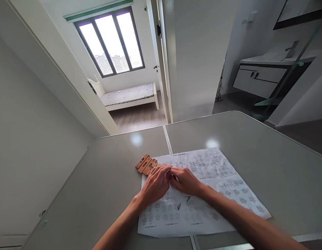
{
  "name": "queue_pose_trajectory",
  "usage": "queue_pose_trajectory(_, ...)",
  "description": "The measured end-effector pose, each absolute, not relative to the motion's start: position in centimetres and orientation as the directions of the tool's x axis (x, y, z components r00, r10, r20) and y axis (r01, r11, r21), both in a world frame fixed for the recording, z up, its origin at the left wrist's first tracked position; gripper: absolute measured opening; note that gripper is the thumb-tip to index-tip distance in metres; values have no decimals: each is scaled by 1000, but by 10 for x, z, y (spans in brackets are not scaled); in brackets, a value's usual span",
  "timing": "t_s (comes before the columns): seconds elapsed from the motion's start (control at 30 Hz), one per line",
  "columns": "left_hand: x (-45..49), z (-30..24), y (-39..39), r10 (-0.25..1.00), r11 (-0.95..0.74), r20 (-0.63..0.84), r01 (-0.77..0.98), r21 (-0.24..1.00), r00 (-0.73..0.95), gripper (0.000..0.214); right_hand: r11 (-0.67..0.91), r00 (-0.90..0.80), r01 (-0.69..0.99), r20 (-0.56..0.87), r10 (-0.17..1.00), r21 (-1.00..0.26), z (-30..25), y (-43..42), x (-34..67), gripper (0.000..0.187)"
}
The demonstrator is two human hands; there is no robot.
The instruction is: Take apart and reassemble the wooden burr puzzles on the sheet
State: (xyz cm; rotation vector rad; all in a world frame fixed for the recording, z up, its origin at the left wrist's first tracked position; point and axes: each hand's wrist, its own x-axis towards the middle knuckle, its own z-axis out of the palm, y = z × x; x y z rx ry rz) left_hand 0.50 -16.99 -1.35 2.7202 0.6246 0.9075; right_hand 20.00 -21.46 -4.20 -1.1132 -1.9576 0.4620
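Note:
Several notched wooden pieces [145,164] lie side by side at the top left corner of a printed instruction sheet [223,184] on a grey table [267,159]. My left hand [157,184] and my right hand [185,180] rest knuckles up on the sheet, their fingertips meeting just right of the wooden pieces. The fingers of both hands are curled together around something small that is hidden under them. My left fingertips touch the nearest wooden piece.
The table has a seam [167,140] down its middle and rounded far corners. Beyond it stands a white wall pillar [200,59], a bedroom with a bed [129,95] and window to the left, and a washbasin cabinet [262,74] to the right.

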Motion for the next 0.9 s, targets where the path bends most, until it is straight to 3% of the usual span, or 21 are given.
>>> queue_pose_trajectory(0.9,4,-10,-171,459,-884,539,304,354,707,51,544,-279,544,474,835,-639,-43,-214,200,20)
